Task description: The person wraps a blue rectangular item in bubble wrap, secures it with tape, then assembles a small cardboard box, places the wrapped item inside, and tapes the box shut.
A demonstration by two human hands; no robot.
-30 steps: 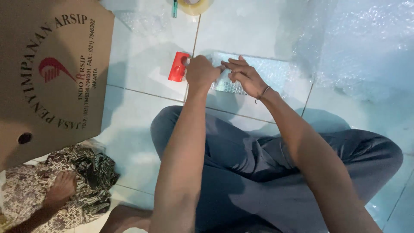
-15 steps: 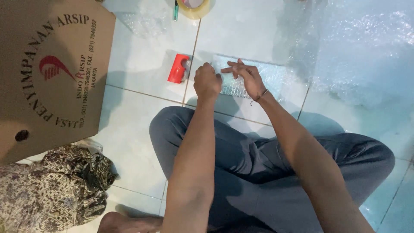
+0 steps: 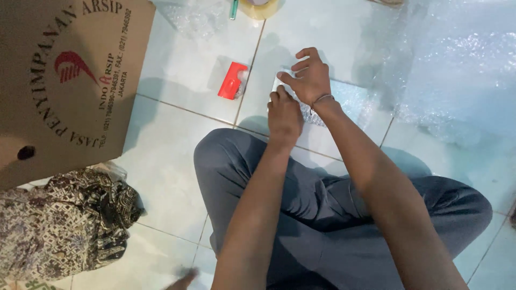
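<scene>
Bubble wrap piece [image 3: 352,104]: small clear sheet flat on the pale tiled floor [image 3: 177,70], in front of the seated person's knees, partly hidden under both hands.
Left hand [image 3: 285,115]: knuckles up, fingers curled down and pressing on the near edge of the wrap piece; whether it pinches anything, cannot tell.
Right hand [image 3: 309,78]: just beyond the left, touching it; fingers bent, tips pinching the wrap's left edge; thin band on the wrist.
Red object [image 3: 233,80]: small flat rectangle on the floor, just left of the hands, not touched.
Cardboard box [image 3: 64,80]: big, brown, upper left, well apart.
Patterned cloth [image 3: 59,225]: dark and white, lower left under the box.
Tape roll [image 3: 259,6]: top edge, beside a green pen [image 3: 234,8].
Large bubble wrap sheet [image 3: 457,64]: spread over the floor, right side.
</scene>
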